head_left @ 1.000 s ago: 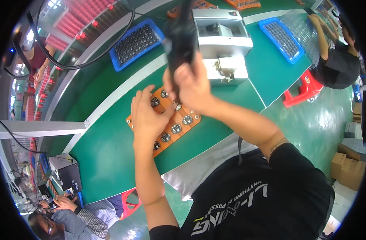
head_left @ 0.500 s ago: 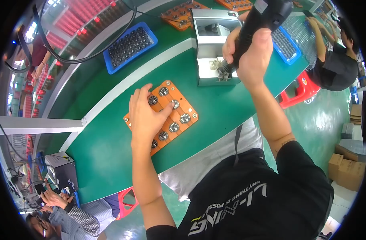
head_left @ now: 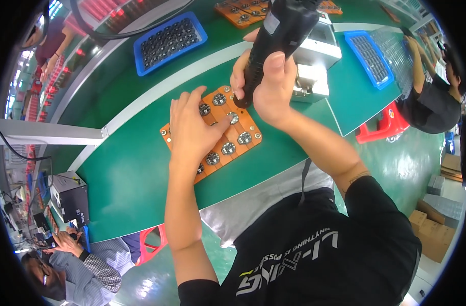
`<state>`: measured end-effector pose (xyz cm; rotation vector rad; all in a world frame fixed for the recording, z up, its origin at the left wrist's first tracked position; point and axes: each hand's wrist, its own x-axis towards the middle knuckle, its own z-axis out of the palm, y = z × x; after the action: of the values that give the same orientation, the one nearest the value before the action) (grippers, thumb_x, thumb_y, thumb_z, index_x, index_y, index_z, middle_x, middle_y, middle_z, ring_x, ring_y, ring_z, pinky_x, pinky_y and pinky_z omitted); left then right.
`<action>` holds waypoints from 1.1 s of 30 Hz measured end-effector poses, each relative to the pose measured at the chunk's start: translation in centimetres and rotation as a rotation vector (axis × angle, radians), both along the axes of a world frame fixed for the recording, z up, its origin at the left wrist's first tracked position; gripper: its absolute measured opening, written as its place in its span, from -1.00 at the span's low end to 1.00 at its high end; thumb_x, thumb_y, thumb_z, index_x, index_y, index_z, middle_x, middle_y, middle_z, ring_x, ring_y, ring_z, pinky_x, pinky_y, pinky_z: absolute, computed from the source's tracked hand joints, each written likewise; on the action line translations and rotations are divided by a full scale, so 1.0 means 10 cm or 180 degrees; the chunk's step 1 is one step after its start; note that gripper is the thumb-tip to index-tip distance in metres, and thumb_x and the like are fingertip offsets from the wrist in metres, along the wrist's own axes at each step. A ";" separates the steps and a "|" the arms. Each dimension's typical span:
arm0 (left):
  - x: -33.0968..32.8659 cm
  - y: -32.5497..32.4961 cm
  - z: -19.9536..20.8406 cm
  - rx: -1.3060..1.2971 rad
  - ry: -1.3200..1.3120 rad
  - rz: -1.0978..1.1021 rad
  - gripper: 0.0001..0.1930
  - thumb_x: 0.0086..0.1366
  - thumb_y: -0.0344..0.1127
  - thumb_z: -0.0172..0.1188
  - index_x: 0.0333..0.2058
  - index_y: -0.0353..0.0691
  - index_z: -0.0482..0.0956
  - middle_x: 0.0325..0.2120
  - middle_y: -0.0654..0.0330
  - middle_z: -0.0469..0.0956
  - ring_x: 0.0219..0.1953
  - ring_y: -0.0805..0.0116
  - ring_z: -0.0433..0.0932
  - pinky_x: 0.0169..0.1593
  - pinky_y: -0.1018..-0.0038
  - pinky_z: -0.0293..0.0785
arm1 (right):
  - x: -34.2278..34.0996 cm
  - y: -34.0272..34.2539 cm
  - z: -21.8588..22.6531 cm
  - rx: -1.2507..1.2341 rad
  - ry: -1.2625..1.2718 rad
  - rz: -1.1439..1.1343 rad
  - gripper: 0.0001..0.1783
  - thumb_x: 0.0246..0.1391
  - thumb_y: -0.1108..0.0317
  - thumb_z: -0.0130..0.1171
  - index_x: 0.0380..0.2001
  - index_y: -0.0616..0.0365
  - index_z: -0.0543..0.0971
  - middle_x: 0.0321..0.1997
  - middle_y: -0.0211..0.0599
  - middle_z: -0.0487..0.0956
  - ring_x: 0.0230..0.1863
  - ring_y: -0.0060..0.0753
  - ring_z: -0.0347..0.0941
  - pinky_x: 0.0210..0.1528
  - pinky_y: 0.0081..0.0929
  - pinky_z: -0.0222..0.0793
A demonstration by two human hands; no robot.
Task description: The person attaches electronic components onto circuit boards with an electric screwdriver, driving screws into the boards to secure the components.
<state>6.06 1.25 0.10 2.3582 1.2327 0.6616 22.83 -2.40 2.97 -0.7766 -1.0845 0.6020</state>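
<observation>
An orange fixture plate point(head_left: 244, 121) lies on the green bench, with several small round metal parts seated in it. My left hand point(head_left: 194, 122) rests over the plate's left side, fingers spread. Its thumb touches or lies right beside one round part point(head_left: 233, 118); the palm hides some of the others. My right hand point(head_left: 268, 84) is wrapped round a black electric screwdriver point(head_left: 278, 38), held at a tilt. The driver's lower end is over the plate's upper right edge; whether its tip touches anything is hidden.
Right of the plate stands a white-and-silver box-shaped device point(head_left: 319, 53). Blue trays of small parts stand at the back point(head_left: 205, 43) and right point(head_left: 391, 81). Another orange plate point(head_left: 238, 23) lies at the back. A black box point(head_left: 72, 199) stands left. Co-workers sit on both sides.
My right hand has brought the screwdriver leftward from the white-and-silver device to over the orange plate. My left hand stays on the plate. The whole view has shifted somewhat.
</observation>
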 end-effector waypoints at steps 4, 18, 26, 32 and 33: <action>0.01 0.00 0.00 -0.0006 -0.0030 0.0012 -0.27 -0.13 -0.18 0.55 0.05 -0.33 0.53 -0.26 0.03 0.47 -0.15 -0.01 0.41 0.00 0.18 0.40 | -0.05 0.05 -0.09 -0.0034 0.0016 -0.0066 -0.18 0.32 -0.41 -0.19 0.06 0.26 0.26 -0.65 -0.24 0.42 -0.71 -0.47 0.34 -0.58 -0.50 0.34; 0.01 0.00 0.05 0.0056 0.0192 -0.0067 -0.23 -0.08 -0.14 0.53 0.11 -0.36 0.51 -0.25 -0.01 0.49 -0.06 -0.05 0.48 0.29 -0.03 0.24 | -0.10 0.08 -0.17 -0.0046 -0.0026 0.0656 -0.35 0.34 -0.20 0.05 0.03 0.24 0.31 -0.57 -0.24 0.49 -0.66 -0.56 0.34 -0.57 -0.57 0.30; -0.27 0.10 0.24 -0.0321 0.0506 -0.0535 -0.16 0.06 0.00 0.49 0.23 -0.33 0.40 -0.06 -0.07 0.55 0.04 -0.04 0.54 0.44 -0.15 0.00 | -0.19 0.18 -0.13 -0.0092 -0.0065 0.0802 -0.55 0.30 0.02 0.21 -0.14 0.19 0.34 -0.54 -0.28 0.48 -0.63 -0.60 0.35 -0.64 -0.62 0.24; -0.48 0.23 0.15 -0.0824 -0.0412 -0.0882 -0.21 0.08 -0.17 0.50 0.25 -0.26 0.37 -0.06 -0.03 0.61 -0.03 0.00 0.62 0.19 0.12 0.46 | -0.16 0.18 -0.19 -0.0023 -0.0236 0.0985 -0.51 0.29 -0.03 0.21 -0.12 0.18 0.35 -0.55 -0.33 0.48 -0.65 -0.61 0.35 -0.63 -0.63 0.23; -0.48 0.22 0.15 -0.0793 -0.0406 -0.0783 -0.21 0.08 -0.21 0.50 0.26 -0.27 0.36 -0.07 -0.03 0.62 -0.04 0.02 0.63 0.10 0.18 0.52 | -0.17 0.17 -0.18 0.0030 -0.0239 0.0880 -0.49 0.30 -0.07 0.18 -0.11 0.18 0.35 -0.55 -0.33 0.48 -0.65 -0.61 0.35 -0.63 -0.62 0.24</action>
<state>1.28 3.45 1.58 2.1760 0.8952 0.5344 21.12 -0.72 1.18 -0.6497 -1.2742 0.8053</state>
